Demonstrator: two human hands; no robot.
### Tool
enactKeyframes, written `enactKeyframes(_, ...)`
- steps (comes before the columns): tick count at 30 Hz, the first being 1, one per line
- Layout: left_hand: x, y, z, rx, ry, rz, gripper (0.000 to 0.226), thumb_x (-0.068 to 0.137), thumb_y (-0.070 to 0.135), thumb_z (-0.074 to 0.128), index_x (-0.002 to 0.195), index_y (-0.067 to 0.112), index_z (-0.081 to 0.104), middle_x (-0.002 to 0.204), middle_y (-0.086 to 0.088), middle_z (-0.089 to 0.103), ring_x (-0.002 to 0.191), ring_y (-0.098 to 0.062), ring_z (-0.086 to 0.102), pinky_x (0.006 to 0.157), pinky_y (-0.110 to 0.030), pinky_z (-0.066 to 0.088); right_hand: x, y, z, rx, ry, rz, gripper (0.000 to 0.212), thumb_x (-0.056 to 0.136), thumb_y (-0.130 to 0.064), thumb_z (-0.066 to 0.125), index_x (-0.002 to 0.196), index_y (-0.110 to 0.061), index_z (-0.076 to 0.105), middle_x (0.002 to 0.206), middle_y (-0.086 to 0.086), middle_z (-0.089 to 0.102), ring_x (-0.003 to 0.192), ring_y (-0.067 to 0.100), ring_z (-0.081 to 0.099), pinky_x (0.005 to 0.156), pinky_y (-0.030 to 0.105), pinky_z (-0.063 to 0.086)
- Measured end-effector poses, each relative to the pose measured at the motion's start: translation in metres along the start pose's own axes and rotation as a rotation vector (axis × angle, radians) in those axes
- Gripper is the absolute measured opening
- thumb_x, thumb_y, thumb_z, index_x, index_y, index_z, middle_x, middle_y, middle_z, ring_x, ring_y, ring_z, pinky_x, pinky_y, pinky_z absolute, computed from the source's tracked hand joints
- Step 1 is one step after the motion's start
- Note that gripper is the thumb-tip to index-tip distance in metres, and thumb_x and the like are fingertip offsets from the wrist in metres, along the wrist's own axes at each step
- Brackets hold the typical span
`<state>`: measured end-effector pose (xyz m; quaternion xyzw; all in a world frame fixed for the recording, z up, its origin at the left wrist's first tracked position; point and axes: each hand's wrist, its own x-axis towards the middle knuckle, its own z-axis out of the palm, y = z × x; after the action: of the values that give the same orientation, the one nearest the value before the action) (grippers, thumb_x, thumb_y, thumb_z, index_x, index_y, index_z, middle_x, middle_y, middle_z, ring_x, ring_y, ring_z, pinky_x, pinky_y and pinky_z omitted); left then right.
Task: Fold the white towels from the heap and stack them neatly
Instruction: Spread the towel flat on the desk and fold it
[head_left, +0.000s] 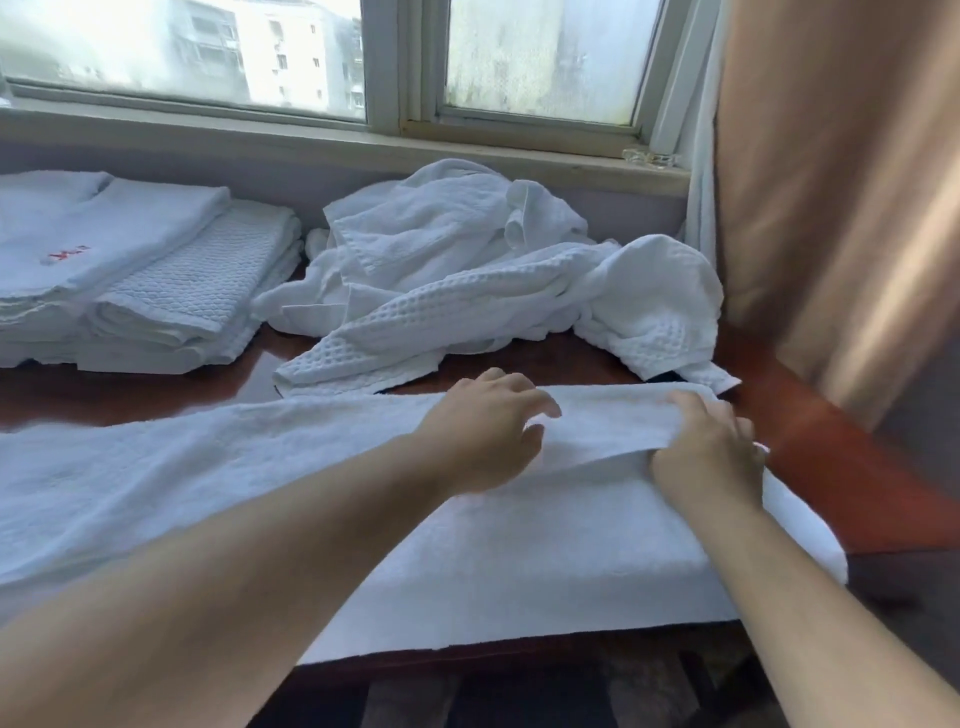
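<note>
Head view: a white towel (208, 467) lies spread across the lower half of the frame on a red-brown table (831, 493), its near edge at the table's front. The right hand (706, 452), at centre right, grips the towel's right end, fingers curled round a lifted fold of cloth. The left hand (483, 431), just left of it at centre, rests on the towel with fingers bent. Whether it pinches the cloth cannot be told. The heap (467, 270) of crumpled white towels sits at upper centre, under the window sill (311, 140). A stack (130, 275) of folded towels stands at upper left, beside the heap. A tan curtain (841, 208) hangs at upper right.
</note>
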<state>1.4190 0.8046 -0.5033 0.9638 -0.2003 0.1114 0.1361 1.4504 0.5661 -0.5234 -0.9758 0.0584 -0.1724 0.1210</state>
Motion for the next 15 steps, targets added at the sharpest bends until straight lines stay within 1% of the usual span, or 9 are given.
enactKeyframes(2, 0.017, 0.006, 0.019, 0.037, -0.090, -0.012, 0.048, 0.098, 0.050, 0.042, 0.145, 0.039, 0.043, 0.152, 0.007, 0.041, 0.141, -0.017, 0.029, 0.113, -0.037, 0.024, 0.006, 0.017, -0.004, 0.006, -0.009, 0.152, 0.056, 0.088, -0.011, 0.049, 0.142, -0.021, 0.046, 0.133, 0.019, 0.050, 0.122, 0.043, 0.045, 0.101, 0.049, 0.037)
enactKeyframes(4, 0.020, 0.009, 0.034, 0.068, -0.122, 0.030, 0.057, 0.094, 0.063, 0.035, 0.147, 0.039, 0.038, 0.153, 0.006, 0.038, 0.144, -0.018, 0.025, 0.116, -0.036, 0.017, 0.013, 0.030, -0.005, 0.042, -0.017, 0.222, 0.051, 0.091, -0.010, 0.043, 0.140, -0.025, 0.048, 0.134, 0.018, 0.050, 0.124, 0.042, 0.043, 0.103, 0.049, 0.036)
enactKeyframes(6, 0.015, 0.011, 0.041, 0.090, -0.090, 0.112, 0.067, 0.087, 0.075, 0.029, 0.144, 0.041, 0.039, 0.149, 0.009, 0.040, 0.140, -0.017, 0.029, 0.115, -0.036, 0.019, 0.017, 0.037, -0.005, 0.150, 0.042, 0.222, 0.052, 0.091, -0.004, 0.038, 0.132, -0.028, 0.060, 0.136, 0.013, 0.054, 0.122, 0.039, 0.043, 0.102, 0.048, 0.035)
enactKeyframes(8, 0.010, 0.014, 0.037, 0.115, -0.029, 0.154, 0.070, 0.082, 0.077, 0.031, 0.140, 0.039, 0.045, 0.146, 0.011, 0.045, 0.135, -0.016, 0.037, 0.112, -0.035, 0.025, 0.015, 0.042, -0.005, 0.298, 0.236, 0.129, 0.051, 0.083, -0.003, 0.037, 0.114, -0.021, 0.073, 0.129, 0.011, 0.059, 0.115, 0.036, 0.046, 0.098, 0.043, 0.038)
enactKeyframes(10, 0.008, 0.019, 0.032, 0.194, 0.055, 0.185, 0.052, 0.088, 0.062, 0.037, 0.124, 0.033, 0.059, 0.126, 0.009, 0.057, 0.114, -0.018, 0.051, 0.096, -0.032, 0.038, 0.014, 0.044, -0.004, 0.422, 0.355, 0.072, 0.046, 0.074, -0.010, 0.037, 0.098, -0.013, 0.075, 0.119, 0.011, 0.061, 0.109, 0.032, 0.051, 0.092, 0.035, 0.039)
enactKeyframes(12, 0.005, 0.024, 0.027, 0.252, 0.119, 0.196, 0.031, 0.095, 0.041, 0.041, 0.108, 0.026, 0.065, 0.103, 0.007, 0.061, 0.093, -0.021, 0.056, 0.076, -0.032, 0.040, 0.016, 0.042, -0.004, 0.629, 0.369, 0.210, 0.032, 0.079, -0.017, 0.041, 0.086, -0.015, 0.073, 0.119, 0.002, 0.058, 0.111, 0.021, 0.051, 0.090, 0.026, 0.039)
enactKeyframes(13, 0.004, 0.028, 0.026, 0.247, 0.147, 0.193, 0.026, 0.096, 0.032, 0.043, 0.103, 0.023, 0.066, 0.096, 0.005, 0.062, 0.086, -0.022, 0.057, 0.067, -0.033, 0.039, 0.018, 0.041, -0.004, 0.722, 0.363, 0.308, 0.026, 0.082, -0.019, 0.046, 0.083, -0.014, 0.071, 0.115, -0.006, 0.057, 0.108, 0.010, 0.052, 0.086, 0.016, 0.036)
enactKeyframes(14, 0.002, 0.031, 0.025, 0.228, 0.172, 0.190, 0.024, 0.097, 0.026, 0.045, 0.101, 0.021, 0.067, 0.091, 0.003, 0.062, 0.081, -0.024, 0.057, 0.061, -0.033, 0.038, 0.021, 0.041, -0.005, 0.793, 0.354, 0.390, 0.023, 0.083, -0.020, 0.049, 0.083, -0.012, 0.071, 0.108, -0.013, 0.056, 0.099, -0.004, 0.051, 0.077, 0.006, 0.033)
enactKeyframes(15, 0.000, 0.035, 0.023, 0.199, 0.189, 0.191, 0.023, 0.097, 0.023, 0.046, 0.100, 0.019, 0.068, 0.089, 0.002, 0.062, 0.078, -0.025, 0.057, 0.056, -0.033, 0.038, 0.023, 0.041, -0.006, 0.802, 0.344, 0.432, 0.022, 0.083, -0.019, 0.051, 0.084, -0.010, 0.071, 0.101, -0.015, 0.054, 0.088, -0.012, 0.050, 0.069, 0.001, 0.032)
